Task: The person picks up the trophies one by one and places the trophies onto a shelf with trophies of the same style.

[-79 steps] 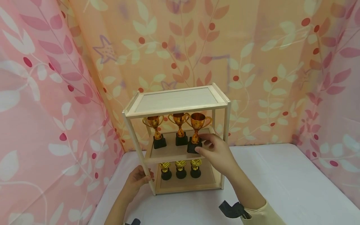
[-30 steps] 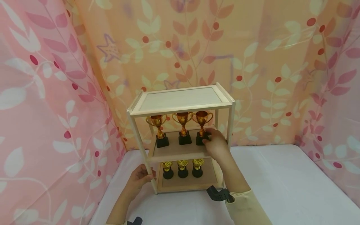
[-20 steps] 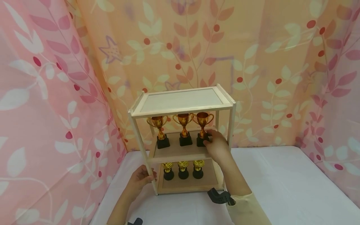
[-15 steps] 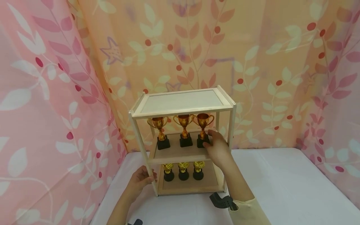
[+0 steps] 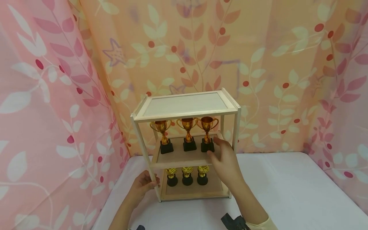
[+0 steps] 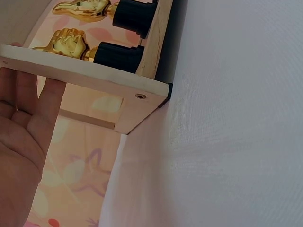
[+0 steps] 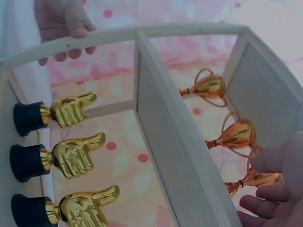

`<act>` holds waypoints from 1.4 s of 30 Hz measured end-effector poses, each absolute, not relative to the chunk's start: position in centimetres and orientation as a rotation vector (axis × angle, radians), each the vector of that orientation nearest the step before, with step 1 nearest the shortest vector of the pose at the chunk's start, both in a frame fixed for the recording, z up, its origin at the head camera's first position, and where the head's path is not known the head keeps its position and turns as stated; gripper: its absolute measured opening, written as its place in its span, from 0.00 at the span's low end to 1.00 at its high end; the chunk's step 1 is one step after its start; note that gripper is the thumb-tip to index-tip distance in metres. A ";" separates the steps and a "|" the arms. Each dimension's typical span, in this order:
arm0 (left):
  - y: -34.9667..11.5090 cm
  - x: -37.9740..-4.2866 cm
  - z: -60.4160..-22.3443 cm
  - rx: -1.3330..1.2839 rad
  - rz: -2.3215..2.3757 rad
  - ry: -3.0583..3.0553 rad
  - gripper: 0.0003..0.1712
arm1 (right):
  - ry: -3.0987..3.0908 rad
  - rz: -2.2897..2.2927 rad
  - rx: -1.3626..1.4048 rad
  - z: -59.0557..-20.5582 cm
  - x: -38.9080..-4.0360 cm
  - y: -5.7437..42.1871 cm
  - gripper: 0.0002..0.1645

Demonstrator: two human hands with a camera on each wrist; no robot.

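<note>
A small wooden three-tier shelf [image 5: 185, 104] stands on the white table. My left hand [image 5: 140, 186] grips its front left post [image 5: 145, 147]; the left wrist view shows the fingers [image 6: 49, 101] passing behind the post. On the middle tier, three gold cup trophies with black square bases form a row. My right hand [image 5: 227, 163] is beside the rightmost cup trophy [image 5: 207, 124], thumb and fingers spread, holding nothing. The left cup trophy [image 5: 162, 126] and middle cup trophy [image 5: 188, 125] stand upright, their rims partly hidden by the top board.
Three golden thumbs-up trophies [image 7: 73, 156] on round black bases line the bottom tier. White cloth covers the table [image 5: 287, 182]. Patterned curtains [image 5: 258, 64] enclose the back and both sides. The shelf's right post [image 5: 237, 131] is close to my right hand.
The rightmost cup trophy moved back into line with the others on the middle tier. My right hand then released it and drew back slightly. The left hand kept hold of the post.
</note>
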State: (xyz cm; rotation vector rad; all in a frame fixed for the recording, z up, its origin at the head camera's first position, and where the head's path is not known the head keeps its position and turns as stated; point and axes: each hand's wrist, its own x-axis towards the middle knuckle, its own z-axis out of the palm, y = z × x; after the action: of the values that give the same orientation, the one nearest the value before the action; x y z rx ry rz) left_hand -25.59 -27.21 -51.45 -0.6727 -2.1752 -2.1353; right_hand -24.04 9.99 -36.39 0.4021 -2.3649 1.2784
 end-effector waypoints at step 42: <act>-27.5 -25.3 -50.2 -0.708 -1.991 -2.287 0.10 | -2.083 0.961 0.923 -39.9 -18.9 19.8 0.34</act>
State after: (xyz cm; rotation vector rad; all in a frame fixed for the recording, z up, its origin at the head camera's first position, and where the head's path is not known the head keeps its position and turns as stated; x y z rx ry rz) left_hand -25.29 -27.46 -50.22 -0.7082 -2.2868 -1.9907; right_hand -18.87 19.77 -39.91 0.9233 -2.0834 0.9612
